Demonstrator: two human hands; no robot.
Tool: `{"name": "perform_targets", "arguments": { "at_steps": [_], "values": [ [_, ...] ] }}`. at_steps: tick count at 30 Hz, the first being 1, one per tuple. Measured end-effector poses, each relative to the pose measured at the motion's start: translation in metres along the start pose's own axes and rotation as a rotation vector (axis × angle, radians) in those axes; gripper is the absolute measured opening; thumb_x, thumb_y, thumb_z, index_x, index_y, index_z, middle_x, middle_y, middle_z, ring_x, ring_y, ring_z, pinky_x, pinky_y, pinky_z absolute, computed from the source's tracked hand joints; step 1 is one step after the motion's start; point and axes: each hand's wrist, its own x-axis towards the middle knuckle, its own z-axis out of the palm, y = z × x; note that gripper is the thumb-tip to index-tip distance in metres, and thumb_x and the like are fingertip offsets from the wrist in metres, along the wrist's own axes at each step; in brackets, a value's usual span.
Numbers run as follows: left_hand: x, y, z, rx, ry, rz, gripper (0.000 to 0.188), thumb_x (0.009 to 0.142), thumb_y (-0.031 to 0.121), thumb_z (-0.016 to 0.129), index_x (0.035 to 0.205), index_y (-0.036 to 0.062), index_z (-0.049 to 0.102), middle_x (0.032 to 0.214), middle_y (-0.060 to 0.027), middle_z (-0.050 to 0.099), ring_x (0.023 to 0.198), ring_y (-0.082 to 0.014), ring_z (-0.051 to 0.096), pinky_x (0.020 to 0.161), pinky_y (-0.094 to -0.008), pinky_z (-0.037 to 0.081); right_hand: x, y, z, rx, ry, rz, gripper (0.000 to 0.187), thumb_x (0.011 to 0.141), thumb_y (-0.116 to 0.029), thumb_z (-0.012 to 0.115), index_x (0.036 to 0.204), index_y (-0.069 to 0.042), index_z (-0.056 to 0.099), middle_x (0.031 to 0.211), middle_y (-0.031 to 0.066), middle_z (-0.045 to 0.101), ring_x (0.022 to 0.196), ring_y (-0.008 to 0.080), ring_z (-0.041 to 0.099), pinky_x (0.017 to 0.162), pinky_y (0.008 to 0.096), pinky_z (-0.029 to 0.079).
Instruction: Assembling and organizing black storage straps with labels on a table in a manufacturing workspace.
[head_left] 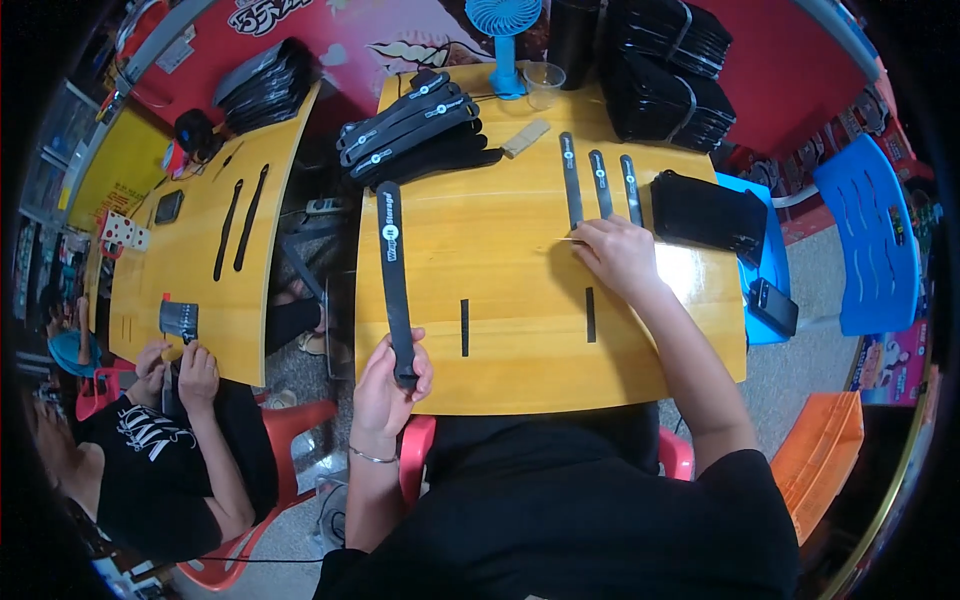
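My left hand [390, 383] is closed around the lower end of a long dark grey strap [394, 275] with white lettering and a round white mark. The strap stands up over the table's left side, its rounded end pointing away from me. Three similar, shorter-looking straps lie side by side at the right: a left one [570, 175], a middle one [600, 180] and a right one [631, 188]. My right hand [618, 258] bends its fingers over the near ends of these straps, hiding those ends. Two short black strips [465, 327] [590, 314] lie apart near the front.
Stacked straps [410, 130], a tan block [525, 138], a blue fan [504, 45] and a clear cup [544, 82] line the far side. Black packs [665, 100] and a black pouch [708, 215] sit right. A co-worker's hands [180, 370] work at the left table [190, 260].
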Motion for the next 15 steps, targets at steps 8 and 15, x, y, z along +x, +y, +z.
{"name": "perform_targets", "arguments": {
  "at_steps": [8,15],
  "values": [
    [0.012,0.002,-0.001,-0.003,0.024,0.022,0.034,0.096,0.020,0.034,0.118,-0.0035,0.043,0.078,-0.0083,0.050,0.062,-0.0161,0.047,0.052,-0.0248,0.036,-0.013,-0.008,-0.010,0.028,-0.052,0.019,0.023,0.071,-0.028,0.071,0.081,-0.008,0.065,0.090,0.0037,0.066,0.078,0.0213,0.062,0.067,0.0319,0.051],
    [0.018,0.001,-0.004,-0.020,0.046,0.034,0.033,0.096,0.020,0.034,0.118,-0.0029,0.043,0.078,-0.0086,0.050,0.063,-0.0161,0.048,0.053,-0.0252,0.037,-0.012,-0.013,-0.019,0.105,0.013,0.049,0.025,0.073,-0.029,0.071,0.084,-0.008,0.066,0.093,0.0039,0.066,0.080,0.0214,0.063,0.068,0.0315,0.051]
  ]
}}
